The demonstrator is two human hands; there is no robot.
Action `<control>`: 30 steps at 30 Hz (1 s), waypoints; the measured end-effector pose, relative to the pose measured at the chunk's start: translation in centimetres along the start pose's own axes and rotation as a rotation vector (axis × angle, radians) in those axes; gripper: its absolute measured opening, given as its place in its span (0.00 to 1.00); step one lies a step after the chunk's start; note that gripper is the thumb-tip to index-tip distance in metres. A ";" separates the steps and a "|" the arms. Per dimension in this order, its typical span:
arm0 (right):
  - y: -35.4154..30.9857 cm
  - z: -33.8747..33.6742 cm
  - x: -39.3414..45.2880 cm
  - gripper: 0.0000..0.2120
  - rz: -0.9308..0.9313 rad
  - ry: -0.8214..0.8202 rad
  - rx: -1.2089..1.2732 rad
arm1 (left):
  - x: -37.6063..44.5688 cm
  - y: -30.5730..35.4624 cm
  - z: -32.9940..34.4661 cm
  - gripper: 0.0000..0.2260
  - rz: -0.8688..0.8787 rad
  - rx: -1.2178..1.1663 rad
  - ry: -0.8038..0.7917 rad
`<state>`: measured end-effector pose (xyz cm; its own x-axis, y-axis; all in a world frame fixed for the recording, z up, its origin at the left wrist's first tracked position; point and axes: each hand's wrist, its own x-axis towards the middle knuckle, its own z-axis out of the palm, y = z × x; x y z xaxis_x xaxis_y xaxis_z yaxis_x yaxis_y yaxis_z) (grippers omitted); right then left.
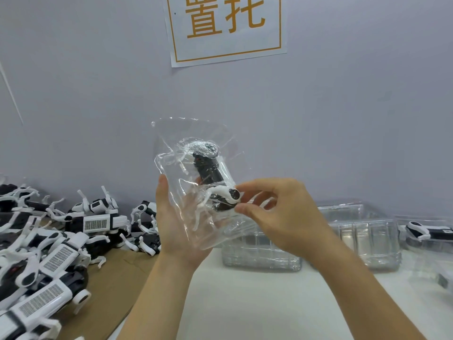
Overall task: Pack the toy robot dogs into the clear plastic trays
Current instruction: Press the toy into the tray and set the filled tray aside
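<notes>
Head view: the left hand (176, 217) cradles a clear plastic tray (193, 182) upright at centre, while the right hand (274, 212) pinches the toy robot dog (215, 177) — white-legged, black-bodied — inside it. Seating looks under way; next, probably pressing the legs home. Loose dogs (61, 241) lie heaped at left — tray stacks (355, 236) stand far right.

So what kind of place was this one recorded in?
Most likely a packing station in a toy factory or workshop: a heap of identical toy robot dogs on cardboard, stacks of clear plastic trays on the white table, and a printed sign taped on the wall.
</notes>
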<state>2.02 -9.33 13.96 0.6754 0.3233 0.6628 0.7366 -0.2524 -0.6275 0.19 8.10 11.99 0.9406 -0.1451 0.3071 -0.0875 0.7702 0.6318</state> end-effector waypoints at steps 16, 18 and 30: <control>-0.2 -0.2 -0.3 0.07 -0.080 0.037 -0.067 | 0.2 0.0 -0.8 0.43 0.026 0.081 0.056; -0.1 -0.2 -0.2 0.06 -0.083 0.037 -0.081 | 0.2 0.0 -0.9 0.43 0.024 0.074 0.085; 0.3 -1.0 0.2 0.04 -0.138 0.186 -0.061 | -0.1 -0.4 -0.6 0.38 -0.019 0.296 0.072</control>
<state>2.39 -10.29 14.29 0.5589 0.1861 0.8081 0.8193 -0.2743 -0.5035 0.38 8.21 11.26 0.9628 -0.1049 0.2490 -0.1519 0.5520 0.8199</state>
